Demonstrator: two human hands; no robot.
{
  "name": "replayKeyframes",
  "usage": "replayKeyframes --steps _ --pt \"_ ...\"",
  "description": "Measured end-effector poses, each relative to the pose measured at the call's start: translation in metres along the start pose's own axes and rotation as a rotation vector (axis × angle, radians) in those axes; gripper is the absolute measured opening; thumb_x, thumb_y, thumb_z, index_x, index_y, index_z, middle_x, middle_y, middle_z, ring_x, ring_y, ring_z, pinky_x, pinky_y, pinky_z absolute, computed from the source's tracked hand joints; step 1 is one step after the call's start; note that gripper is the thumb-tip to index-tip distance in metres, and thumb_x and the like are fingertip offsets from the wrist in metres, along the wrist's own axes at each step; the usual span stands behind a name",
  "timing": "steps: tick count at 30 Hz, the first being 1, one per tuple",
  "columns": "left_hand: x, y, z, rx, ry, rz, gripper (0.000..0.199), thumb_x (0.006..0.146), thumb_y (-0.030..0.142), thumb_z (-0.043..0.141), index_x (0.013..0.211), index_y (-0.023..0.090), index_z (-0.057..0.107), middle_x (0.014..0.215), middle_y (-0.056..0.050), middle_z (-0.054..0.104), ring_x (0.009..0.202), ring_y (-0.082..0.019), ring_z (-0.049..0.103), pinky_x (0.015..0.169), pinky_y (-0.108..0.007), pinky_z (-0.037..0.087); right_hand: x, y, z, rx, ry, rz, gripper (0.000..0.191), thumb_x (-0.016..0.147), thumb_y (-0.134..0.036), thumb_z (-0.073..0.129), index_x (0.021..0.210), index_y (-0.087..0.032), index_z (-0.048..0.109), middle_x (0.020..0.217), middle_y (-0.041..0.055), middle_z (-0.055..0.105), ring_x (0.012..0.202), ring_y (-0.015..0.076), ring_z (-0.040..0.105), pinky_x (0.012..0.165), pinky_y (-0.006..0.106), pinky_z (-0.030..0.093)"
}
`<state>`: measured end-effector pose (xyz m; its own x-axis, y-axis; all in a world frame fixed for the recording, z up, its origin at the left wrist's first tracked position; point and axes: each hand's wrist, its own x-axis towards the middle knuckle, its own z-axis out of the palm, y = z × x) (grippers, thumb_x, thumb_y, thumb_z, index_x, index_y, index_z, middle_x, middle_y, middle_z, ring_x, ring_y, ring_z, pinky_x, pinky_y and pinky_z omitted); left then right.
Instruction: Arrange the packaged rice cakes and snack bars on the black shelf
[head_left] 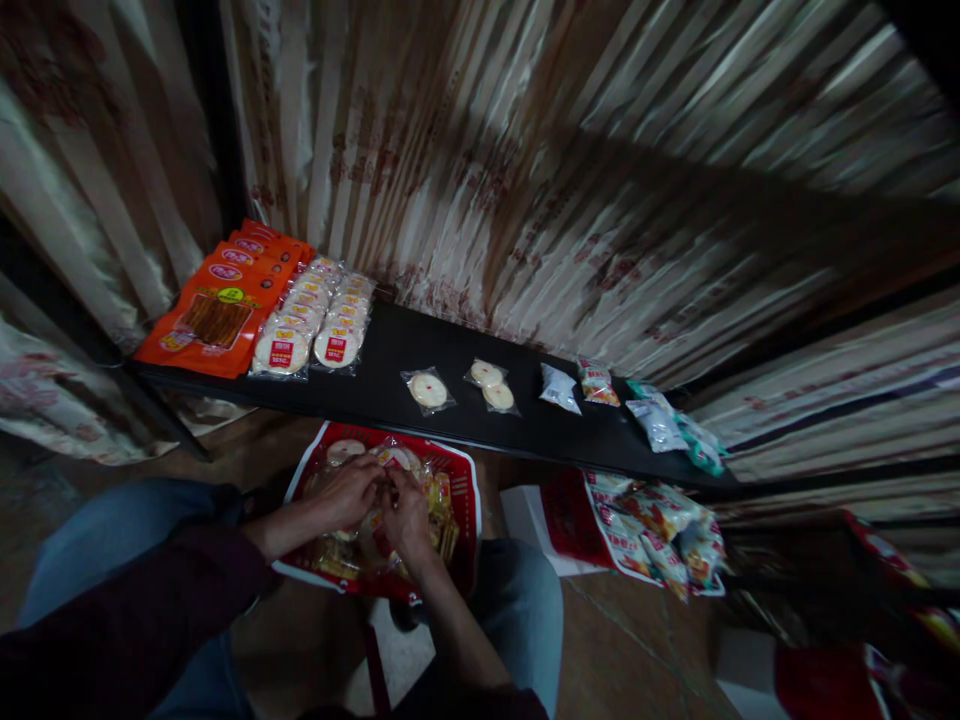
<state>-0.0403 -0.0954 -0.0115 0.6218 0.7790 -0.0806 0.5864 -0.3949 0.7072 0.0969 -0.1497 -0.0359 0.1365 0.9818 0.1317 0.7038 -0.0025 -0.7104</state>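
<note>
My left hand and my right hand are together above the red box, which is between my knees. The fingers of both hands are bent inward, and the fingertips come very close to each other. Neither hand is spread wide, but I cannot tell if they are gripping something small, because the fingers hide this place. Under and around them, in the box, lie the wrapped crackers, some round and pale, some yellowish. In front of me is the black shelf. On its left part lie the orange packets, and just beside them two rows of round crackers. Nearer the middle are two small clear packs, apart from each other, and further right some small pillow-shaped bags.
</note>
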Motion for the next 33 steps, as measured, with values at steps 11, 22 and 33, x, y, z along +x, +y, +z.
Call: replayKeyframes --steps 11,22,33 --pt "0.017 -0.011 0.014 0.056 -0.036 -0.222 0.047 0.08 0.012 0.041 0.125 0.01 0.051 0.123 -0.014 0.061 0.115 -0.02 0.056 0.102 -0.03 0.038 -0.005 0.018 -0.006 -0.101 0.179 0.078 0.036 0.072 -0.005 0.049 0.1 -0.017 0.069 0.117 0.0106 0.061 0.115 0.0205 0.053 0.1 0.035 0.043" --pt "0.041 -0.01 0.036 0.03 -0.015 -0.268 0.056 0.075 0.008 0.045 0.13 0.014 0.046 0.123 -0.012 0.061 0.113 -0.017 0.057 0.1 -0.029 0.037 -0.006 0.032 -0.014 -0.029 0.144 0.08 0.034 0.076 -0.009 0.047 0.099 -0.019 0.07 0.114 0.0099 0.065 0.109 0.0209 0.061 0.095 0.036 0.048" --pt "0.053 -0.003 0.037 0.063 0.028 -0.346 0.046 0.078 0.012 0.048 0.124 0.012 0.052 0.126 -0.013 0.06 0.117 -0.019 0.054 0.101 -0.03 0.036 -0.003 0.051 -0.006 0.03 0.186 0.084 0.034 0.071 -0.007 0.047 0.094 -0.02 0.069 0.112 0.0102 0.066 0.106 0.0204 0.062 0.093 0.035 0.049"
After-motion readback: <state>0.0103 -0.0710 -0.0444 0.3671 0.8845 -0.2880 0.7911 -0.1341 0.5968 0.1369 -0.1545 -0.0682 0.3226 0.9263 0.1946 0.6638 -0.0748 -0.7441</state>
